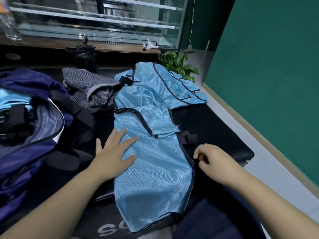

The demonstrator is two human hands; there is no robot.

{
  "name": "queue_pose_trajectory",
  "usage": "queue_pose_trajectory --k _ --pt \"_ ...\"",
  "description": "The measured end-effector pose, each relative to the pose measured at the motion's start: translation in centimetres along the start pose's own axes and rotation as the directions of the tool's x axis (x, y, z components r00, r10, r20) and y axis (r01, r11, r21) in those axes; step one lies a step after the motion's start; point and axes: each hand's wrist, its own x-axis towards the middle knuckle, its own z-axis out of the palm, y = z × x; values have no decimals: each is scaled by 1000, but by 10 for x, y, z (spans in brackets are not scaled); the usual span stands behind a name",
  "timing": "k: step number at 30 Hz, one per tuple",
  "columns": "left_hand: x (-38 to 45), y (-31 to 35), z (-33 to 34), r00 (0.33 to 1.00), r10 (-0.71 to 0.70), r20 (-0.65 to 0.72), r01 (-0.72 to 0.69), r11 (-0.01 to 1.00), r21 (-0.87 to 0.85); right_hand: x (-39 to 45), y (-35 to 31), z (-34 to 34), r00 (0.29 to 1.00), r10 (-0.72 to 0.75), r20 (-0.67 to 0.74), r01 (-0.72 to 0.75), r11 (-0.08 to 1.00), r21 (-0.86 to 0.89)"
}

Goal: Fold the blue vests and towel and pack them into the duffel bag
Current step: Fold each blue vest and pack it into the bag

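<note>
Head view of a black table (215,121) during garment folding. A light blue mesh vest (153,169) with dark trim lies lengthwise at centre, its upper part folded over. The left hand (114,152) rests flat on the vest's left edge, fingers straight and spread. The right hand (214,159) sits just beside the vest's dark right border, fingers curled at the trim; whether they actually pinch it cannot be told. A second blue vest (160,85) lies crumpled farther back, touching the first. A grey striped towel (91,90) is bunched to its left, between the vests and the navy duffel bag (34,135), which stands open at the left with blue fabric inside. A leafy green plant (179,64) shows behind the table, beside a green wall (267,66).
</note>
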Motion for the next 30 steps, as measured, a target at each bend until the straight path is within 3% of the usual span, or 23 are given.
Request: queue_pose_trajectory --k 5,9,14,19,21,25,30 --pt "-5 1 8 984 160 -73 -155 985 74 20 -16 17 977 -5 -214 29 994 106" --pt "2 3 5 978 192 -82 -194 981 -15 43 -8 23 945 103 -312 -85 994 69" --pt "11 7 4 972 201 -118 -203 979 -7 68 6 20 965 202 -168 -211 977 -36" --pt "16 4 9 980 195 40 -199 968 154 85 15 9 945 249 -211 -213 960 182" --pt "17 4 10 983 174 52 -180 970 165 91 18 9 944 283 -167 -240 940 241" --pt "16 4 14 993 117 13 -118 984 134 102 20 9 952 295 -78 -255 910 328" --pt "24 6 7 992 16 -125 -22 999 -46 119 9 5 959 257 -122 -203 918 342"
